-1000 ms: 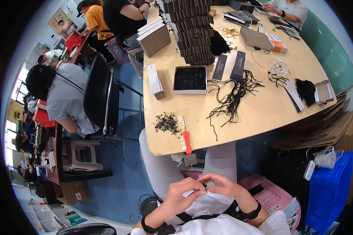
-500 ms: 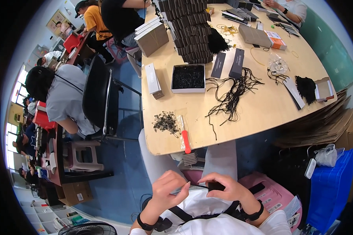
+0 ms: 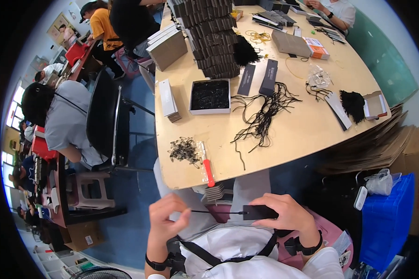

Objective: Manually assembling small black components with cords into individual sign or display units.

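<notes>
Above my lap, my right hand (image 3: 288, 211) grips a dark rectangular hang tag (image 3: 260, 212) between thumb and fingers. A thin black cord (image 3: 214, 212) runs taut from the tag's left end to my left hand (image 3: 168, 217), whose fingers are closed on the cord's other end. On the table's near edge lie a heap of small dark pins (image 3: 184, 151) and a red-handled tool (image 3: 208, 173). Beyond these is a tangle of loose black cords (image 3: 260, 118), with two dark hang tags (image 3: 268, 76) at its top.
A shallow box (image 3: 210, 111) of small black pieces stands by a tall stack of dark tags (image 3: 209, 42). Black cord bundles (image 3: 353, 106) lie at the right. A blue bin (image 3: 388, 223) is on my right; a seated person (image 3: 67, 116) and a black chair (image 3: 107, 118) are left.
My hands have moved apart, the left one leftward, stretching the cord between them. The tag, mostly hidden before, now shows in my right hand. The whole view has shifted slightly.
</notes>
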`<state>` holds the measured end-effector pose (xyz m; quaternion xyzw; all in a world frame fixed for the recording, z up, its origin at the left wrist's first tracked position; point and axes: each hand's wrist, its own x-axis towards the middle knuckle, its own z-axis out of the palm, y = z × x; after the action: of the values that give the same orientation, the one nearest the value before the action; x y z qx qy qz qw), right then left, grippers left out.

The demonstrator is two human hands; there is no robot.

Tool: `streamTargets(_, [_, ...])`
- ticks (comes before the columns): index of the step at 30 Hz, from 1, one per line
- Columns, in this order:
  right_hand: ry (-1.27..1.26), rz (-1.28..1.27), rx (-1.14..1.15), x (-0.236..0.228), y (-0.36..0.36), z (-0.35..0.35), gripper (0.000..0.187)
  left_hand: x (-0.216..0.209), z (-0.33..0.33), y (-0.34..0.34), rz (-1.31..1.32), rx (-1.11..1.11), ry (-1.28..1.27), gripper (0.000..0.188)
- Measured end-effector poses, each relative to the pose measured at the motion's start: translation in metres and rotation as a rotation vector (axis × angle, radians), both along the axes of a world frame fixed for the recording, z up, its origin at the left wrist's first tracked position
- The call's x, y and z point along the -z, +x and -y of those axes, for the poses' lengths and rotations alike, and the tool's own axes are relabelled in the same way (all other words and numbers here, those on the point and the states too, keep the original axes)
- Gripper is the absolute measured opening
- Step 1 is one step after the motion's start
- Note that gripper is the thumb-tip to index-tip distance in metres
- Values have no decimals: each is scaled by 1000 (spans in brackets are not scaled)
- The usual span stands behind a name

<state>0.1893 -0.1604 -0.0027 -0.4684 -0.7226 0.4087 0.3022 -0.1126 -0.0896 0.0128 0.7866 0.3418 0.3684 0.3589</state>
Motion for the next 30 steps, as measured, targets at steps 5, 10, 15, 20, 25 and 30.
streamTargets(5, [63,157,107,-12,28,-1,49,3,-24,-2,217,-220,-116,11])
streamTargets(10, [383,326,372,-16,54,-10,36,-3,-34,56,346,-318,-390,18])
streamTargets(15, [153,71,681,4,100,-28,12,-11,-58,140,818,-138,-890,26])
streamTargets(20, [516,305,926,7,148,-58,13,-9,-89,216,1050,133,-1048,44])
streamTargets(25, [472,749,1047,34,214,-74,22,-23,-81,191,1097,166,-1010,49])
streamTargets(30, [677,794,1085,16,194,-77,29,-38,-66,109,841,-146,-741,31])
